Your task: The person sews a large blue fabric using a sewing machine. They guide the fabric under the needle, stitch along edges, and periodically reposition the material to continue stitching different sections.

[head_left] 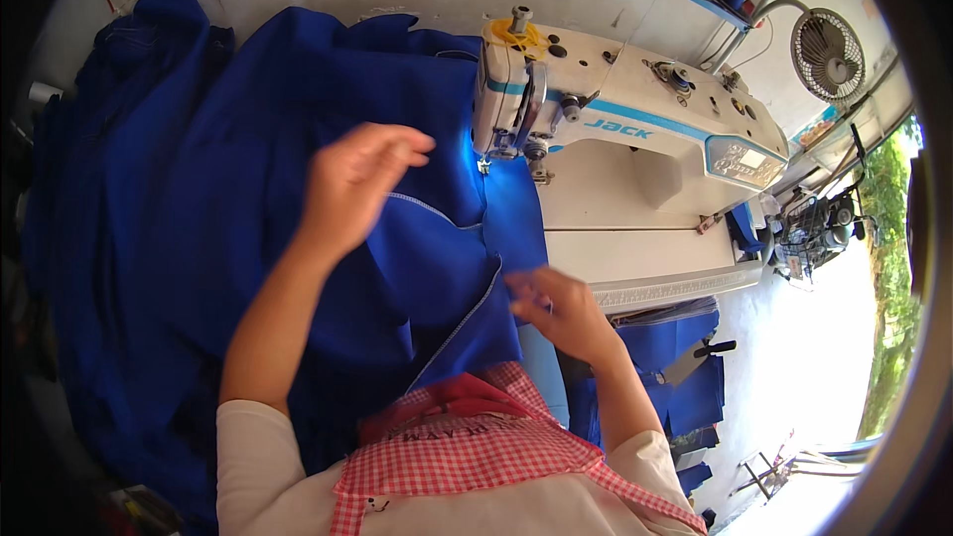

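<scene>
I have the left hand (359, 184) at ten o'clock, fingers loose above the blue fabric (218, 199) that spreads across nine. At four o'clock the right hand (564, 313) sits blurred near the cloth's edge; its grip I can't make out. An industrial sewing machine (635, 104) stands toward one o'clock, a fan (832, 58) at two, a gingham apron (447, 457) at six.

The scene is viewed from the wearer's head, downward and forward through a fisheye lens. The apron (452, 462) is caught close, at lower centre; the left hand (359, 187) and right hand (562, 312) are framed farther off, mid-picture, the machine (625, 104) at upper right.
</scene>
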`<state>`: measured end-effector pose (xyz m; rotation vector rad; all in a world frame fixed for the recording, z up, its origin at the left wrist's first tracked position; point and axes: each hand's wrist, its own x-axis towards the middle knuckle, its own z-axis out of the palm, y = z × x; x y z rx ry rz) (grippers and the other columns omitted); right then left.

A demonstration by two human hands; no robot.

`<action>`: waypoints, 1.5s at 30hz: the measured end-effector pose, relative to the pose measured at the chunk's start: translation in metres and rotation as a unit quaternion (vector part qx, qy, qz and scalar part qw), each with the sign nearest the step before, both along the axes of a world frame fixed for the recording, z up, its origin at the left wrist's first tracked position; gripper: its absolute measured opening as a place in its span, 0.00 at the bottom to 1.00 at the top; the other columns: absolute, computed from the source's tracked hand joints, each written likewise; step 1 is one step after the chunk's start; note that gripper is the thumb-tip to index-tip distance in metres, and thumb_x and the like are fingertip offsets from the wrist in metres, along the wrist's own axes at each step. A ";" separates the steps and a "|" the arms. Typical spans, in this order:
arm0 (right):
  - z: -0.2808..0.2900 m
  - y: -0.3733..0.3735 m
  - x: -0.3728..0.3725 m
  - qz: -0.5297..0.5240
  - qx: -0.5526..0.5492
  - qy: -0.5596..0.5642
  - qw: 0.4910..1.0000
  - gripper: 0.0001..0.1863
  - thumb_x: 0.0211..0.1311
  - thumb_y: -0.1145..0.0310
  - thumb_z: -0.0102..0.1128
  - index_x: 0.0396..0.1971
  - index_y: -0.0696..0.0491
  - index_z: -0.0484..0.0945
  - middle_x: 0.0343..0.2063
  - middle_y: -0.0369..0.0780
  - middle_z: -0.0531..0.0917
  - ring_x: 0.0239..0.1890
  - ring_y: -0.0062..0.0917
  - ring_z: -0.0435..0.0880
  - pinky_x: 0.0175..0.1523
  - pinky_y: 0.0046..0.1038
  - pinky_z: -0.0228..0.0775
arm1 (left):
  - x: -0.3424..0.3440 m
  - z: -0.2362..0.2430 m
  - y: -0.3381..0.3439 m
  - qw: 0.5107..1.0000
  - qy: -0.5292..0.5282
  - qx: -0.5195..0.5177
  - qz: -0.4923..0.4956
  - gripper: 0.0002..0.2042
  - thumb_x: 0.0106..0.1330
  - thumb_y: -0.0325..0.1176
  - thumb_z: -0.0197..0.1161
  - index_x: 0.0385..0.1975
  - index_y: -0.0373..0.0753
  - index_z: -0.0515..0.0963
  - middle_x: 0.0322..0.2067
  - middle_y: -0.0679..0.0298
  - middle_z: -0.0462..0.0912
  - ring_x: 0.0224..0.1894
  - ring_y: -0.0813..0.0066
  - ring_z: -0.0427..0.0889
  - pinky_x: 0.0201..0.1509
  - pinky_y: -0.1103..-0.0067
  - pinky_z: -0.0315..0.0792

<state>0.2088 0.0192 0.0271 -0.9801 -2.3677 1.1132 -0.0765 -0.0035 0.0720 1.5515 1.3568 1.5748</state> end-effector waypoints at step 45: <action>-0.054 0.075 -0.100 -0.297 0.178 -0.165 0.924 0.09 0.54 0.61 0.62 0.30 0.50 0.77 0.31 0.42 0.83 0.39 0.39 0.84 0.40 0.42 0.75 | 0.125 -0.120 -0.038 0.890 0.448 -0.043 0.066 0.25 0.63 0.31 0.53 0.62 0.36 0.67 0.64 0.56 0.66 0.70 0.57 0.58 0.72 0.56 0.49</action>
